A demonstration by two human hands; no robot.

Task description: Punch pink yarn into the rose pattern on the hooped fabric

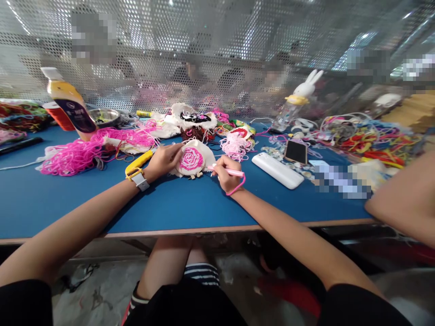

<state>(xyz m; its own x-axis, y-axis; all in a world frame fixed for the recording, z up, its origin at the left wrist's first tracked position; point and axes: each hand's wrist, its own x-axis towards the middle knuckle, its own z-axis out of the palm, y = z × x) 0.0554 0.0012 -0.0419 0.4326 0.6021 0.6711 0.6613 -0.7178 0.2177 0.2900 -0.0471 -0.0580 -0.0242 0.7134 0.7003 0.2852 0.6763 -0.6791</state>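
A small embroidery hoop [207, 156] with cream cloth lies tilted above the table, its cloth worked in a pink and white swirl. My left hand [165, 161] grips the hoop's left edge, its thumb partly hidden. In my right hand [227, 175] is a pink punch needle [236, 172], fingers closed round it, its tip close to the hoop's right side; whether it touches the cloth I cannot tell. Pink yarn loops from the needle's back end down by my right wrist. A yellow utility knife [142, 162] lies beside my left wrist.
Pink yarn [73, 156] and a yellow-orange bottle [71, 104] are at left. Behind the hoop lies more stitched cloth [193, 117]. A white case [277, 170], a dark phone [296, 151] and tangled yarn [374, 140] occupy the right. Another person's arm [408, 199] rests at the right edge.
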